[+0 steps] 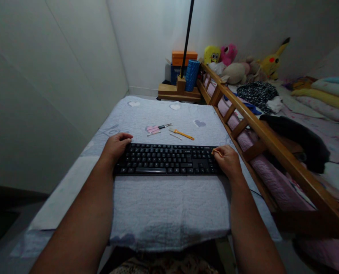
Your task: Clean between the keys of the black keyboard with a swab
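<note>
A black computer keyboard (158, 160) lies lengthwise across the cloth-covered table. My left hand (114, 147) is closed on its left end, thumb and fingers at the top corner. Over the number keys at the right end, my right hand (229, 160) pinches a small orange-tan cloth (216, 152) against the keyboard; most of that cloth is hidden in the fingers. Beyond the keyboard lie a small brush (185, 134) with an orange handle and pale bristles, a slim tool (161, 127) with a dark grip and metal tip, and two cotton swabs (154, 133).
A pale blue tablecloth (169, 205) with heart prints covers the table. Along the right runs a wooden bed rail (252, 114), with bedding and plush toys (229, 53) behind it. A black pole (187, 38) on a wooden base, an orange box (183, 58) and a blue roller (192, 75) stand at the far end.
</note>
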`<state>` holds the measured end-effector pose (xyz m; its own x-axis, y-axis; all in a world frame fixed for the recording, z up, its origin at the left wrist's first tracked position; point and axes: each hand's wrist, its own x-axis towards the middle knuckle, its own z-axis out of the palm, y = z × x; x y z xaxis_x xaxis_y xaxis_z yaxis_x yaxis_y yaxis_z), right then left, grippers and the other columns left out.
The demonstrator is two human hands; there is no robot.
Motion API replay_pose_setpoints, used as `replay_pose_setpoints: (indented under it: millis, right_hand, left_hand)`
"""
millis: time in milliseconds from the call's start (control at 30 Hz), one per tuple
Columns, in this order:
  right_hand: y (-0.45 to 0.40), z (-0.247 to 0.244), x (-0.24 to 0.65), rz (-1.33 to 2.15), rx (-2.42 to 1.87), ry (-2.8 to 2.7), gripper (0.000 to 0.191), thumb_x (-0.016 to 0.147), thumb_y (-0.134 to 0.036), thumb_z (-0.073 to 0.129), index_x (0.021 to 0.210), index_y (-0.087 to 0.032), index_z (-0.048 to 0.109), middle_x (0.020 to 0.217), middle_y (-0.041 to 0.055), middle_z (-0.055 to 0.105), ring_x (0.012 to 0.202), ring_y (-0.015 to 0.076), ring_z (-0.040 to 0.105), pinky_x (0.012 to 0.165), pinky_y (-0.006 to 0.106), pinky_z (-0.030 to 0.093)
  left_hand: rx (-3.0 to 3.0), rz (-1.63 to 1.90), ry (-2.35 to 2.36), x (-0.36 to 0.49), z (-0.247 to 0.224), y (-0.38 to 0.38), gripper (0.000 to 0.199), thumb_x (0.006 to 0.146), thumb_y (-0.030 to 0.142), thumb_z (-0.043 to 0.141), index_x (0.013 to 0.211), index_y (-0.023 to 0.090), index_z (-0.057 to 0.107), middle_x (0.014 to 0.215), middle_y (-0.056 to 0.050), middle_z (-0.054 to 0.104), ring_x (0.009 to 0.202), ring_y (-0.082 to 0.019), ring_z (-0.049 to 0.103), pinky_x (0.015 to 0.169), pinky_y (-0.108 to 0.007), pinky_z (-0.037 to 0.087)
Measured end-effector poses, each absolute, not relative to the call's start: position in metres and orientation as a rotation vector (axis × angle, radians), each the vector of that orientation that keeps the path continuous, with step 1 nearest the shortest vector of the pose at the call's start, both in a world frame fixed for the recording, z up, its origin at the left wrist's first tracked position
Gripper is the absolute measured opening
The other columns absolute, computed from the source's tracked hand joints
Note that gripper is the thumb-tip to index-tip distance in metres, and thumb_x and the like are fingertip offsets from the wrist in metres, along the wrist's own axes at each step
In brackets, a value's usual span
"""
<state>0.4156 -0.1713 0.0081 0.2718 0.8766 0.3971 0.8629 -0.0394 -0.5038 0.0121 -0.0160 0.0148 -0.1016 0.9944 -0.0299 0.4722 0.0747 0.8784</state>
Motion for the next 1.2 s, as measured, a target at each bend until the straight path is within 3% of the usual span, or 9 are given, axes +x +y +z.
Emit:
replay_pose_setpoints:
  millis: [567,1200]
  right_hand:
    - [-0.1707,0.0077,0.4160,-0.020,-1.888,-1.570,0.016,0.080,-0.025,0.056,0.075,-0.021,0.070,0.080,0.0073,0.065,0.079,0.0233,0.059,0.074,0.036,0.045]
    - [-0.1709,0.0078,0.4164,0.013,-1.867,-1.584,0.015,0.080,-0.023,0.056,0.076,-0.021,0.070,0.083,0.0075,0.067,0.081,0.0234,0.061,0.078,0.037,0.047]
  left_hand:
    - [1.490,0.974,1.658,0.0116,0.0140,-0.0163,0.022,0.061,0.031,0.067,0.081,0.021,0.073,0.082,-0.003,0.072,0.086,-0.026,0.065,0.084,-0.036,0.050]
    - [1.486,0.964,1.681,0.0137,0.0180,-0.0178,0.020,0.062,0.029,0.068,0.080,0.021,0.073,0.077,-0.002,0.070,0.082,-0.025,0.064,0.083,-0.036,0.050]
